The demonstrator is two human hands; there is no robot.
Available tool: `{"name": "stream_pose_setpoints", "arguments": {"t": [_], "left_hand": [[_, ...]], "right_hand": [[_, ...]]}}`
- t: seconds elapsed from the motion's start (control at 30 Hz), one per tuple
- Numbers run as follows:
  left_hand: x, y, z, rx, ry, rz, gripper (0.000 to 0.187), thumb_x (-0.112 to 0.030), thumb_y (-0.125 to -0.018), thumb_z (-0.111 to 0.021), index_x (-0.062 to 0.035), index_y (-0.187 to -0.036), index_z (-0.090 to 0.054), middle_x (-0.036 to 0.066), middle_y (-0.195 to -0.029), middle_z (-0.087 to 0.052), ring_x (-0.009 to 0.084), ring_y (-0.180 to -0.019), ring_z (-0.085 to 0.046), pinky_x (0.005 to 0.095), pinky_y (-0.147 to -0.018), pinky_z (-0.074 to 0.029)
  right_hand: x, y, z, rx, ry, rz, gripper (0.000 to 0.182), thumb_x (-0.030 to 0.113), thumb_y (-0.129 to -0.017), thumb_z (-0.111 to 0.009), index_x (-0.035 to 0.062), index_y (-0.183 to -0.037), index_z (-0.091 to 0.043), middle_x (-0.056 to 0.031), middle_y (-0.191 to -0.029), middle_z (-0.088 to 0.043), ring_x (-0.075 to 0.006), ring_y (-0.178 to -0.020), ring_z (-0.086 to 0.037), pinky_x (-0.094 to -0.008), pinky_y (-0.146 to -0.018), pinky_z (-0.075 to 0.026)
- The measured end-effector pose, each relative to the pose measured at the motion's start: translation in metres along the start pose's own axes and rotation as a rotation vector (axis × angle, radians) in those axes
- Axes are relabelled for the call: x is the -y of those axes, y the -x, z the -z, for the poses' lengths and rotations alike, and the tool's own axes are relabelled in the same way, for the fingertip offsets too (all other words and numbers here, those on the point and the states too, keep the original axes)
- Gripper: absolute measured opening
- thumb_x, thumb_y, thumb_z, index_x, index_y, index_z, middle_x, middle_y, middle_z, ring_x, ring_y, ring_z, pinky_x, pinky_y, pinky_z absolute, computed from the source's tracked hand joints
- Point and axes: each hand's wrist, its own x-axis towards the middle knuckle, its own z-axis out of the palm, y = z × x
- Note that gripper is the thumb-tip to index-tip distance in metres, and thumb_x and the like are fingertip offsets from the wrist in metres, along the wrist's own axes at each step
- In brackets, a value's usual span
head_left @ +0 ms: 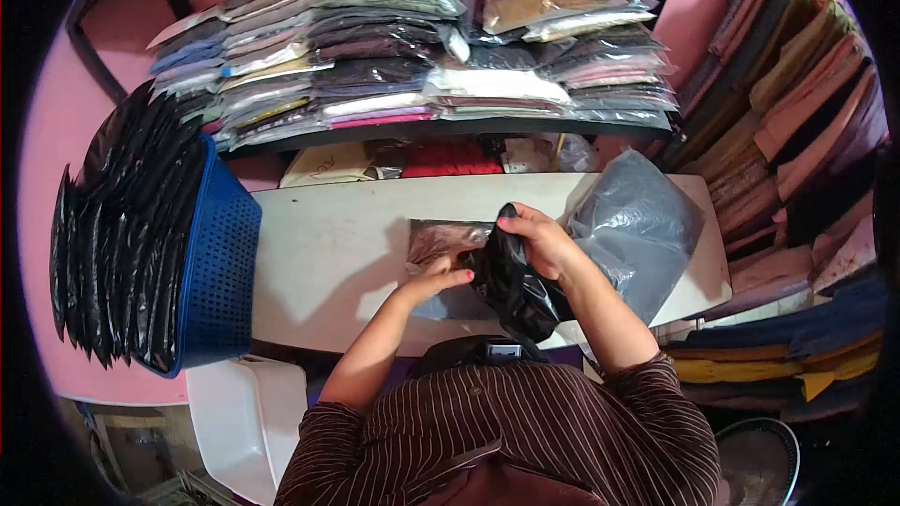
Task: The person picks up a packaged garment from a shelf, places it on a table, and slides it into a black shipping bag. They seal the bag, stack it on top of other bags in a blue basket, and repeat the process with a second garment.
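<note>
A crumpled black plastic bag (pixel 511 295) hangs between my hands above the white table. My right hand (pixel 536 239) is closed on its upper edge, pinching the plastic between thumb and fingers. My left hand (pixel 436 283) is at the bag's left side with its thumb lying across and its fingers curled at the edge, partly hidden. Just behind that hand lies a flat brown item in clear plastic wrap (pixel 439 239), partly covered by the hand and the bag. A sheet of clear plastic (pixel 450 305) shows below the left hand.
Large clear plastic bags (pixel 642 225) lie at the table's (pixel 319 244) right end. A blue basket (pixel 220 262) full of black packages (pixel 122 244) stands left, above a white tub (pixel 248 422). A shelf (pixel 450 126) holds stacked wrapped clothes. Garments hang and lie on the right.
</note>
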Motion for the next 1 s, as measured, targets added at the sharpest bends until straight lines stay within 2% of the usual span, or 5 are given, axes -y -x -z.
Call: {"name": "stream_pose_setpoints", "arguments": {"t": [0.3,0.43,0.6,0.77,1.0], "left_hand": [[-0.001,0.027,0.039,-0.587,0.066,-0.100,0.025,-0.020,-0.092,-0.061,-0.0012,-0.108,-0.060,-0.001,-0.097,-0.061,0.0073,-0.086,-0.053,0.0251,-0.077,-0.046],[-0.041,0.074,0.067,-0.845,0.103,-0.011,0.030,-0.022,-0.093,-0.060,-0.0031,-0.115,-0.058,0.001,-0.099,-0.063,0.0117,-0.088,-0.057,0.0287,-0.082,-0.046],[-0.040,0.169,0.168,-1.166,-0.642,-0.011,0.034,-0.025,-0.091,-0.061,0.0027,-0.111,-0.060,0.010,-0.093,-0.065,0.0168,-0.084,-0.059,0.0343,-0.079,-0.047],[-0.128,0.259,0.185,-1.624,-0.527,0.304,0.037,-0.032,-0.092,-0.061,0.0045,-0.093,-0.060,0.007,-0.078,-0.062,0.0139,-0.070,-0.053,0.0320,-0.068,-0.045],[-0.196,0.265,0.132,-1.642,-1.146,-0.191,0.023,-0.014,-0.089,-0.058,0.0024,-0.102,-0.066,0.014,-0.094,-0.069,0.0196,-0.083,-0.063,0.0306,-0.079,-0.048]], "right_hand": [[-0.004,-0.050,0.035,-0.255,0.972,0.406,0.034,0.041,-0.092,-0.057,0.0095,-0.103,-0.055,-0.0066,-0.078,-0.061,-0.0181,-0.061,-0.061,-0.0332,-0.053,-0.050],[-0.093,-0.060,0.175,-0.260,1.685,0.004,0.052,0.054,-0.092,-0.044,0.0210,-0.132,-0.050,-0.0177,-0.127,-0.055,-0.0394,-0.121,-0.048,-0.0584,-0.100,-0.035],[-0.125,0.013,0.200,-0.468,1.697,-0.198,0.054,0.058,-0.089,-0.045,0.0411,-0.140,-0.037,-0.0018,-0.156,-0.019,-0.0398,-0.143,-0.009,-0.0827,-0.093,-0.007],[-0.118,0.063,0.227,-0.406,1.825,-0.234,0.057,0.057,-0.087,-0.049,0.0433,-0.141,-0.033,0.0058,-0.157,-0.014,-0.0365,-0.144,-0.007,-0.0829,-0.093,-0.004],[-0.077,0.091,0.264,-0.412,1.832,-0.362,0.054,0.044,-0.082,-0.063,0.0422,-0.133,-0.046,0.0072,-0.156,-0.018,-0.0362,-0.144,-0.010,-0.0821,-0.095,-0.003]]}}
